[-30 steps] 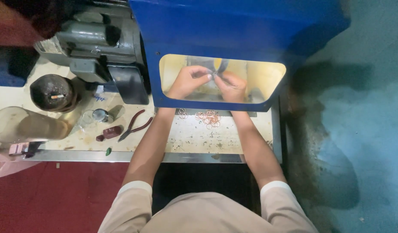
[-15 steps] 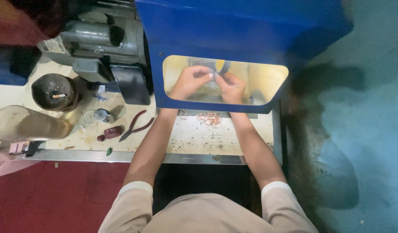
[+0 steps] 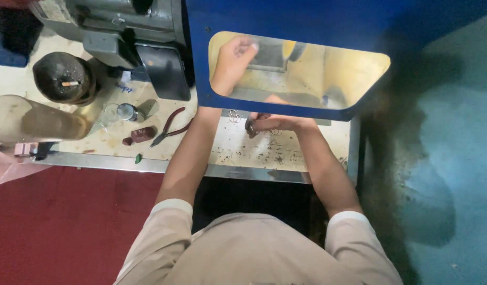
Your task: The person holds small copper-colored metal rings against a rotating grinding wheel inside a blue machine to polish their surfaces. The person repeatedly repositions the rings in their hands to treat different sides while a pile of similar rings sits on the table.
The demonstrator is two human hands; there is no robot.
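place: workshop | signs: blue machine hood (image 3: pixel 285 21), pliers (image 3: pixel 169 126), grimy workbench (image 3: pixel 254 153), grey motor (image 3: pixel 111 21)

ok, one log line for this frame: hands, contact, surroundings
left hand: raised inside blue hood window, pinching something small | right hand: outside, fingers on dark small piece over bench | red-handled pliers: idle

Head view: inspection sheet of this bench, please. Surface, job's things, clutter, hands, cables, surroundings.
Surface: pale worktop, stained and speckled, metal front edge.
Job's things: small rings on the worktop; blue hood with a lit window.
Clutter: red-handled pliers, dark round pot, small jar, grey machine.
Hands: left hand raised inside the hood; right hand at the worktop below the window, pinching a small dark piece.
Cables: nothing seen.
Surroundings: red floor left, teal floor right.
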